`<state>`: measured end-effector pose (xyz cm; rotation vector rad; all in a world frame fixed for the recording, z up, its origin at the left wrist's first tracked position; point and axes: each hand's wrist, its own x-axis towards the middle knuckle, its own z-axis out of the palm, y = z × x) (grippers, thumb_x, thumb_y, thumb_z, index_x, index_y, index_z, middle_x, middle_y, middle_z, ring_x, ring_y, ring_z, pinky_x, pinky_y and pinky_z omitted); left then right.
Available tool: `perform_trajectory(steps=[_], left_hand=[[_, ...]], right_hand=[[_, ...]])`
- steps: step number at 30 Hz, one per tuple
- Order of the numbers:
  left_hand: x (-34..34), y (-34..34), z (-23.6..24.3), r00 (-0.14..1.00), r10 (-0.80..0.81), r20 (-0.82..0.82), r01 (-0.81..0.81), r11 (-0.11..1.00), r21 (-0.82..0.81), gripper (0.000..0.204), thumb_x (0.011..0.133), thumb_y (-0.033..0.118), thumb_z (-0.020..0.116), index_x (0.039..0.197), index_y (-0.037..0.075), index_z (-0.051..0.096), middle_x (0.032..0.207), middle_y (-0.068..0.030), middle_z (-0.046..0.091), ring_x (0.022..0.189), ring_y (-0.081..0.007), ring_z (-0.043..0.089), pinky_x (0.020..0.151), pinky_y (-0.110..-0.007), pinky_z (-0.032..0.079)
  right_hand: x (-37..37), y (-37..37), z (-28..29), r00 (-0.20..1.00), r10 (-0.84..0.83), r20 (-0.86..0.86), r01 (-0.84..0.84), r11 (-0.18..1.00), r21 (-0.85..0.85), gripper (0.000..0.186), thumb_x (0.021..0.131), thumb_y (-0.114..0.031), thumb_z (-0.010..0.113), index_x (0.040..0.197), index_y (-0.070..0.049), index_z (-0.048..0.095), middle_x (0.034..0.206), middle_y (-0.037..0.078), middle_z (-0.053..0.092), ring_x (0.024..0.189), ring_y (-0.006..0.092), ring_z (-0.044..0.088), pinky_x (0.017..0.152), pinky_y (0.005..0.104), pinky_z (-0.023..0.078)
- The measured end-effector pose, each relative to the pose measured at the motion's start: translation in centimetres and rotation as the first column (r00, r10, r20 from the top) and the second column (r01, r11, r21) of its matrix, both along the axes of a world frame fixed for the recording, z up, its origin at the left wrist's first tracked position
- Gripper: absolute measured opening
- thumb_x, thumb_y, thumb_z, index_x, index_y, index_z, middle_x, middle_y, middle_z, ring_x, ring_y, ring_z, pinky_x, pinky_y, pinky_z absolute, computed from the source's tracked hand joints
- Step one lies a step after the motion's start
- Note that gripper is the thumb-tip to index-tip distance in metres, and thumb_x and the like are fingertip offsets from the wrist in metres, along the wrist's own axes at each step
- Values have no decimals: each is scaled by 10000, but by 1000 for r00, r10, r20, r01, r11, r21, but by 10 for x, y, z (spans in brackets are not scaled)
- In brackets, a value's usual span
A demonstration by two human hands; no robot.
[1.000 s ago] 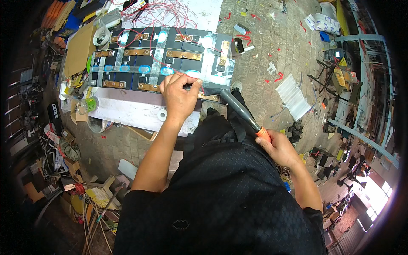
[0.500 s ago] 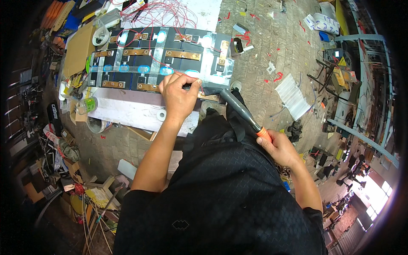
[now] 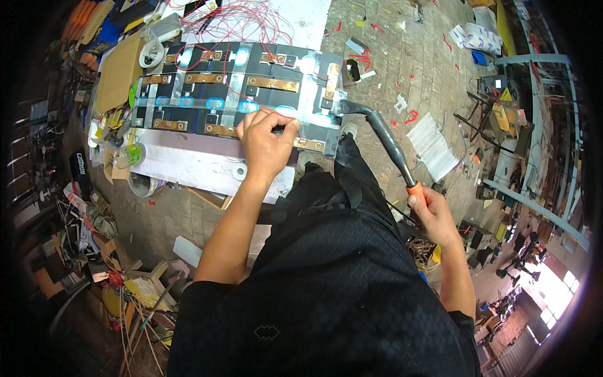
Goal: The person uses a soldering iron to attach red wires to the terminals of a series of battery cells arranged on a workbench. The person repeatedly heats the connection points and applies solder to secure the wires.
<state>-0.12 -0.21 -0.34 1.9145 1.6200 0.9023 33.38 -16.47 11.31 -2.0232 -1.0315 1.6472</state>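
Observation:
My left hand [image 3: 267, 144] has its fingertips pinched on a thin red wire [image 3: 299, 133] over the lower edge of a pack of black battery blocks [image 3: 267, 97]. A copper strip [image 3: 311, 145] with bolt holes lies just beside those fingers. In my right hand [image 3: 433, 217] is a large soldering-iron-like tool [image 3: 389, 141], with an orange handle, long dark shaft and angled head. Its head is at the pack's right edge, above that copper strip; whether it touches the pack I cannot tell. Other copper strips, silvery tape bands and blue-edged oval patches cover the pack.
Tangled red wires [image 3: 235, 19] lie behind the pack on a white board [image 3: 188, 154]. Cardboard [image 3: 116, 78], tools and tubs crowd the left side. The littered floor [image 3: 389, 75] holds a white sheet [image 3: 433, 144]. A metal rack [image 3: 534, 210] stands at the right.
My right hand and the tool have shifted rightward, the tool's head rising from beside the left fingers at the lower copper strip to the pack's right edge. My left hand has barely moved.

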Motion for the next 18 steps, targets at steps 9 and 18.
perform_trajectory(steps=[9, 18], left_hand=[[1, 0, 1, 1000, 3, -14, -3, 1000, 1, 153, 835, 237, 830, 798, 108, 756, 910, -20, 697, 1008, -238, 598, 1003, -420, 348], [4, 1, 0, 999, 24, -21, -24, 999, 22, 133, 827, 236, 825, 805, 119, 765, 891, -12, 707, 989, -237, 613, 992, -416, 361]], right_hand=[[19, -3, -13, 967, -224, -120, 224, 974, -7, 337, 1060, -377, 656, 988, -54, 592, 712, -79, 466, 581, 46, 413, 512, 248, 332], [45, -13, -42, 957, -289, 20, 287, 955, 74, 265, 1042, -305, 675, 1013, -52, 600, 707, -70, 496, 560, 46, 450, 487, 251, 365]])
